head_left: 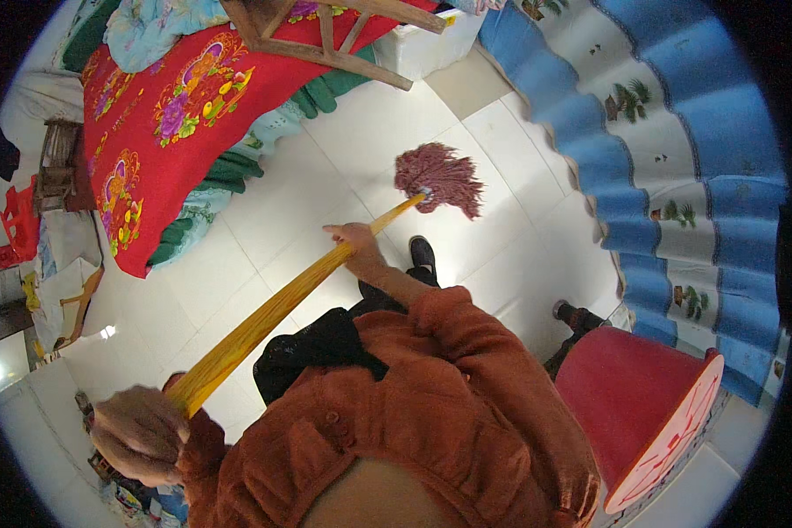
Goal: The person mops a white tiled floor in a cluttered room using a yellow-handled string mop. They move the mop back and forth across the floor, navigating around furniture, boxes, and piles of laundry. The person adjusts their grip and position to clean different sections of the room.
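Note:
A mop (282,308) with a yellow wood-grained handle slants across my front, from lower left up to the right. Its reddish-brown string head (449,176) lies spread on the pale tiled floor (343,150). Near the upper end of the handle, my left hand (141,431) is closed around it. Farther down, my right hand (358,246) grips the handle, one finger pointing out to the left. My dark shoe (422,255) stands on the tiles just short of the mop head.
Left and ahead is a bed with a red flowered cover (194,97), a wooden stool (326,35) tipped on it. A white box (422,48) sits beyond. Blue-and-white curtains (669,158) hang along the right. A red round stool or bin (629,396) is close on my right.

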Available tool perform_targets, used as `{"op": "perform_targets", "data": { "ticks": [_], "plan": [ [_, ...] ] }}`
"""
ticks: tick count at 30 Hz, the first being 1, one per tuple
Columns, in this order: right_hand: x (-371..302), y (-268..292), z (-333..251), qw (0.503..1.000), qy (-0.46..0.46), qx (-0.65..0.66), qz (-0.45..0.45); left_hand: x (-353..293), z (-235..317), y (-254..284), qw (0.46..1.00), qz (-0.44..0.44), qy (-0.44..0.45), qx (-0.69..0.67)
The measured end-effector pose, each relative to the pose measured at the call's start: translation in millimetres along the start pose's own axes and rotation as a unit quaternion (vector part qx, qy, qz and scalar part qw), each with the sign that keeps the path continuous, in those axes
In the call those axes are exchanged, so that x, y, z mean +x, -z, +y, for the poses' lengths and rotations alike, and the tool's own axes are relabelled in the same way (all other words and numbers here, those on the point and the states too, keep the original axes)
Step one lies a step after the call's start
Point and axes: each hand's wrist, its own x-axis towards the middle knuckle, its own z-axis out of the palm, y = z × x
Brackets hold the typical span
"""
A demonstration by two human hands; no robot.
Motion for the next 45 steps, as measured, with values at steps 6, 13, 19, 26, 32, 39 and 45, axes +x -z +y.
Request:
{"op": "perform_targets", "data": {
  "ticks": [6,13,19,26,32,39,45],
  "plan": [
    [14,-16,26,0.996,0.036,-0.026,-0.073,-8,23,-32,0.922,0.058,0.259,0.281],
    [47,57,96,0.969,0.026,-0.124,-0.211,-4,-64,-64,0.874,0.228,0.281,0.325],
    [91,159,179,0.956,0.039,-0.214,-0.197,50,-169,-89,0.877,0.319,0.251,0.256],
    [122,304,278,0.937,-0.077,-0.308,-0.145,144,-305,-97,0.927,0.198,0.202,0.247],
    [97,379,270,0.952,-0.114,-0.28,0.042,209,-339,-93,0.953,0.123,0.185,0.207],
    [22,432,245,0.919,-0.14,-0.326,0.171,270,-345,-108,0.979,0.089,0.143,0.112],
    [-60,445,221,0.863,-0.207,-0.362,0.287,274,-381,-118,0.98,0.145,0.138,-0.018]
  ]
}}
